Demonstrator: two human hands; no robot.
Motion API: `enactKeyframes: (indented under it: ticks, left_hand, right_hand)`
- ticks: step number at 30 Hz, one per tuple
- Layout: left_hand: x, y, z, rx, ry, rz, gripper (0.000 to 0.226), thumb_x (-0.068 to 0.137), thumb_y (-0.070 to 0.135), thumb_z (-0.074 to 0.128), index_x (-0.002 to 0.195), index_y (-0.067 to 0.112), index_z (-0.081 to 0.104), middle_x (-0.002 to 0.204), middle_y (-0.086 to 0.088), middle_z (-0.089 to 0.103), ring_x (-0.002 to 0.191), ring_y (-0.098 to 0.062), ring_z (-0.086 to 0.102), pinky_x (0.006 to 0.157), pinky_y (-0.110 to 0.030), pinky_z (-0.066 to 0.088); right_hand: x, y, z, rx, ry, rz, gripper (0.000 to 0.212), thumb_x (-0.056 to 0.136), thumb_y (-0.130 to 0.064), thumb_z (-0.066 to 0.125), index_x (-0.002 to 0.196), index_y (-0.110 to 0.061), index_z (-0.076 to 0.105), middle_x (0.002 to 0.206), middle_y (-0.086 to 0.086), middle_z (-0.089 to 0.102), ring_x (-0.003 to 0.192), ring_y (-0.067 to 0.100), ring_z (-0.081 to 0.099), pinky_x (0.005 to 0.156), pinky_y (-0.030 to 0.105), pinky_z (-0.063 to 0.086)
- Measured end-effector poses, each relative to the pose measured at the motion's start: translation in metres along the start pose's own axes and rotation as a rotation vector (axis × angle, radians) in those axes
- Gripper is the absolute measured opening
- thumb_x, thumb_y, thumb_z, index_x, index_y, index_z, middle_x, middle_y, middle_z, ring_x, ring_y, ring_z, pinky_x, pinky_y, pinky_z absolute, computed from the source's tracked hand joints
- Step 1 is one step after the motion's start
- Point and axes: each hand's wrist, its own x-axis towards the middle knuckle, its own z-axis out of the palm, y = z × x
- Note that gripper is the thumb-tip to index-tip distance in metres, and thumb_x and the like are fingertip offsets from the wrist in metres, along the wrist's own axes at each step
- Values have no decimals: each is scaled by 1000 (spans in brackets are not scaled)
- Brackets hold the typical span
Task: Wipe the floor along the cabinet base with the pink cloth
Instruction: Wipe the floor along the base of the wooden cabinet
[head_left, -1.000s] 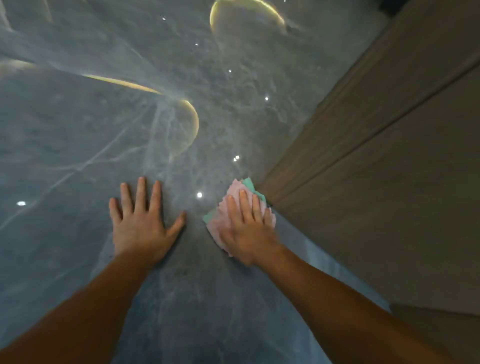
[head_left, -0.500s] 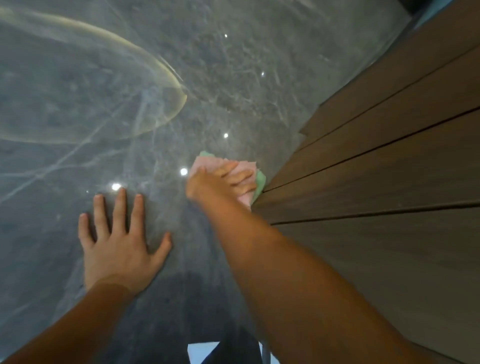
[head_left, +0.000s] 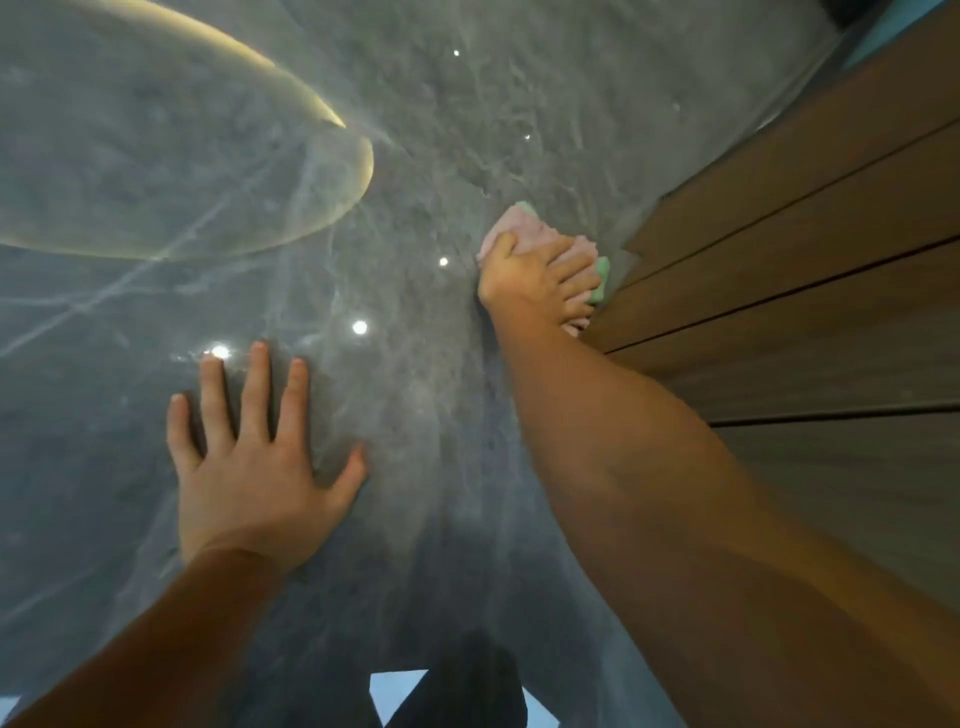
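We find the right hand (head_left: 537, 278) pressed down on the pink cloth (head_left: 524, 231), fingers curled over it and gripping the bunched fabric against the floor (head_left: 415, 156). The cloth, with a green edge showing, lies on the floor just beside the cabinet base (head_left: 631, 270), its far side touching or nearly touching the wood; we cannot tell which. The right arm reaches forward, fully extended alongside the cabinet. The left hand (head_left: 254, 462) lies flat on the floor, well apart from the cabinet, fingers spread wide, holding nothing, the forearm straight behind it.
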Motion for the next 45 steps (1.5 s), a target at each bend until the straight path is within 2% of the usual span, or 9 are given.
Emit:
enactKeyframes:
  ticks: [8, 14, 17, 22, 26, 32, 38, 42, 45]
  left_hand:
    - [0, 3, -5, -94, -18, -15, 94, 76, 76, 40, 153, 22, 29, 166, -9, 19, 153, -40, 7, 119, -59, 7]
    - [1, 0, 7, -83, 55, 1, 93, 75, 76, 40, 151, 22, 33, 165, -9, 21, 152, -40, 10, 119, -59, 8]
    - [3, -1, 17, -139, 77, -12, 94, 72, 78, 40, 150, 26, 30, 166, -5, 17, 151, -40, 10, 116, -64, 15]
    - [3, 1, 9, -198, 57, -11, 85, 81, 73, 36, 150, 24, 27, 165, -8, 18, 150, -43, 9, 115, -70, 19]
    - [0, 4, -2, -203, 48, -30, 78, 86, 65, 33, 150, 21, 31, 165, -12, 21, 150, -45, 10, 116, -67, 14]
    - [2, 0, 1, -135, 49, 21, 81, 86, 70, 35, 150, 20, 26, 164, -14, 21, 150, -46, 12, 117, -68, 13]
    - [-2, 7, -6, -61, 54, 55, 84, 86, 68, 38, 151, 16, 26, 163, -18, 22, 150, -49, 13, 117, -69, 11]
    - [-1, 9, -11, 13, 23, 91, 85, 89, 64, 33, 151, 7, 25, 160, -27, 22, 145, -57, 14, 114, -73, 10]
    - [-23, 29, -18, 48, -20, 129, 74, 91, 52, 35, 145, 2, 34, 154, -33, 29, 137, -60, 27, 108, -74, 22]
  right_hand:
    - [-88, 30, 53, 36, -9, -42, 86, 89, -57, 33, 156, -9, 7, 166, 18, -1, 151, 37, -6, 114, 56, -8]
    - [16, -9, 26, 102, 135, 102, 86, 92, -60, 32, 156, -6, 11, 165, 20, 5, 151, 40, 0, 119, 61, -2]
    - [38, -14, 18, 127, 88, 133, 85, 91, -63, 28, 157, -15, 7, 165, 20, -1, 150, 42, -5, 117, 63, -8]
    - [-47, 15, 43, 48, -1, -147, 85, 88, -62, 33, 157, -18, 10, 165, 20, 0, 150, 41, -8, 115, 60, -11]
    - [-140, 85, 54, -27, -24, -435, 86, 85, -62, 38, 156, -18, 13, 166, 15, 7, 152, 35, 1, 118, 59, -1]
    - [-99, 221, -5, -345, -211, -984, 74, 94, -58, 37, 157, -26, 14, 167, 1, 4, 154, 24, 3, 119, 57, 16]
    - [-104, 385, -28, -380, -108, -732, 70, 95, -56, 19, 157, -26, 8, 167, -2, 4, 154, 22, 5, 119, 57, 17]
    - [-112, 428, -26, -275, -113, -573, 74, 91, -64, 10, 157, -31, 1, 168, -3, 0, 154, 22, -1, 123, 53, 6]
    - [-117, 450, -28, -267, -156, -426, 78, 87, -71, 12, 155, -38, -8, 167, -7, -7, 154, 22, -6, 122, 53, 2]
